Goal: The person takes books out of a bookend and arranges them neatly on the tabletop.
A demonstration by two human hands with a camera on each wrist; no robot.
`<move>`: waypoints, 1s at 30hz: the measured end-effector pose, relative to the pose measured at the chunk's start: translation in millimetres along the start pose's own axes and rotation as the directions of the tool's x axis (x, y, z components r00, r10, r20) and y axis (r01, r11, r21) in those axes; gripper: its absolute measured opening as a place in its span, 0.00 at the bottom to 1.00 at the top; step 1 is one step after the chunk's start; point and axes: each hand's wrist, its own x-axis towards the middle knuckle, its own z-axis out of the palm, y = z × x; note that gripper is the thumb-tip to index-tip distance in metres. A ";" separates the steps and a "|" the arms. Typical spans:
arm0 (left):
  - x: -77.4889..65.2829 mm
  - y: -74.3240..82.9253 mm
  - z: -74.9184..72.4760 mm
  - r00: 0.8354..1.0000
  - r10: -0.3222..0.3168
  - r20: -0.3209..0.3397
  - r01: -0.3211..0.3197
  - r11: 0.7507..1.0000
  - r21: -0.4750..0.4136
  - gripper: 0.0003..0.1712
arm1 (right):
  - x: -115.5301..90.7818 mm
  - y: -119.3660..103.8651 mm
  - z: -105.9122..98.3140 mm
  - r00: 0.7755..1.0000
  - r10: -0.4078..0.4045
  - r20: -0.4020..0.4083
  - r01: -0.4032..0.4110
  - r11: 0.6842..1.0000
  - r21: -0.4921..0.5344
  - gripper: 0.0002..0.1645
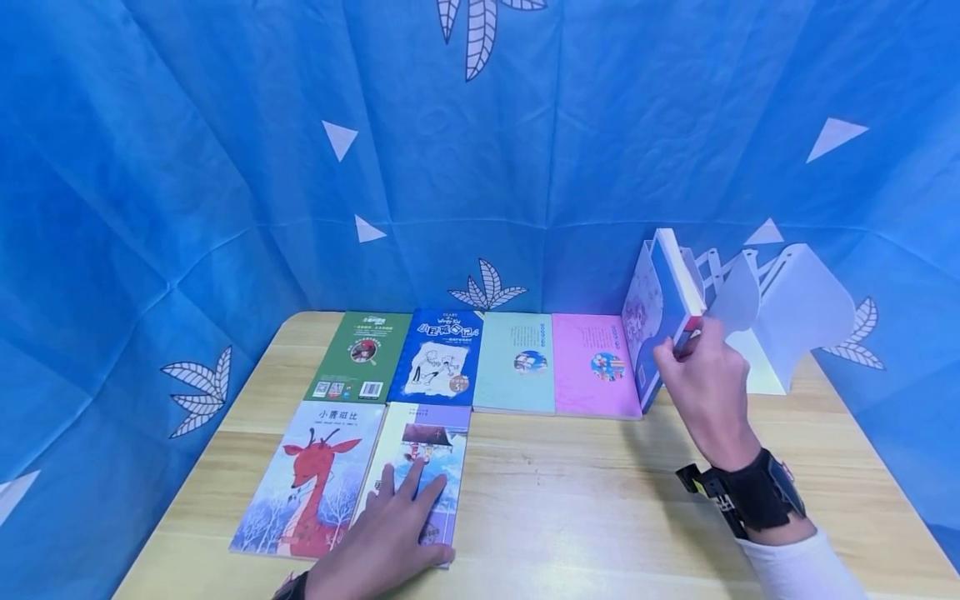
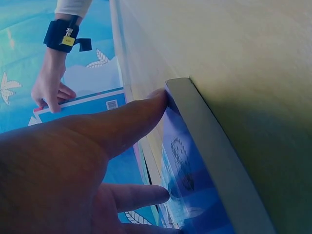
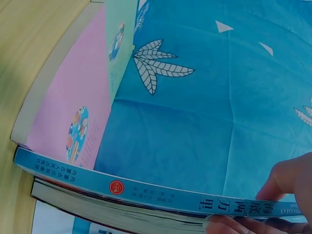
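Note:
My right hand point(image 1: 705, 383) pinches a blue-spined book point(image 3: 117, 185) between thumb and fingers. That book is tilted up on edge at the right end of the row of books; in the head view its cover point(image 1: 643, 308) faces left. Directly to its left lies a pink book point(image 1: 600, 367). With fingers spread, my left hand point(image 1: 393, 529) rests on a pale book with a house picture point(image 1: 427, 436). The left wrist view shows the thumb point(image 2: 141, 114) at that book's edge. A deer-covered book point(image 1: 315, 475) lies beside it.
A white folding book rack point(image 1: 780, 317) stands at the back right, behind the right hand. Green point(image 1: 360, 358), dark blue point(image 1: 442, 358) and mint point(image 1: 517, 362) books lie flat along the table's back edge. Blue cloth point(image 1: 465, 150) hangs behind the wooden table point(image 1: 555, 500).

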 end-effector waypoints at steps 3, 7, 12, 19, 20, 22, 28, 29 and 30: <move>0.7 0.3 0.6 1.000 -0.006 0.007 0.006 1.000 -0.005 0.56 | 0.0 -0.8 2.4 1.000 0.006 0.005 -0.006 1.000 -0.005 0.15; 0.8 0.2 1.2 1.000 -0.014 0.008 0.014 1.000 -0.003 0.56 | -0.1 -1.0 4.8 1.000 -0.010 0.007 0.010 1.000 -0.013 0.15; 0.2 -0.2 1.2 1.000 -0.011 -0.004 0.011 1.000 0.002 0.56 | -0.8 -1.8 2.2 0.999 -0.053 0.010 0.053 0.999 -0.003 0.11; -1.3 -0.3 1.0 1.000 -0.002 -0.017 0.002 1.000 0.006 0.55 | -7.2 -5.0 -6.9 0.996 -0.081 0.023 0.081 0.997 0.005 0.11; -1.7 -0.4 0.5 1.000 0.001 -0.020 0.000 1.000 0.004 0.54 | -8.2 -5.6 -8.7 0.996 -0.088 0.022 0.088 0.996 0.004 0.11; -2.4 -0.7 -1.0 1.000 0.010 -0.029 -0.010 1.000 0.001 0.52 | -10.0 -6.7 -12.8 0.994 -0.105 0.019 0.105 0.994 0.001 0.11; -1.6 0.9 -7.9 0.995 0.062 -0.083 -0.065 0.997 -0.029 0.46 | -15.6 -12.8 -28.7 0.988 -0.154 0.012 0.154 0.988 -0.024 0.10; -1.3 1.4 -8.8 0.994 0.069 -0.090 -0.073 0.997 -0.034 0.45 | -16.5 -14.1 -31.6 0.986 -0.165 0.008 0.166 0.986 -0.033 0.10; -1.3 2.0 -9.5 0.992 0.076 -0.098 -0.080 0.996 -0.039 0.45 | -17.4 -15.1 -34.3 0.984 -0.178 0.004 0.178 0.983 -0.041 0.10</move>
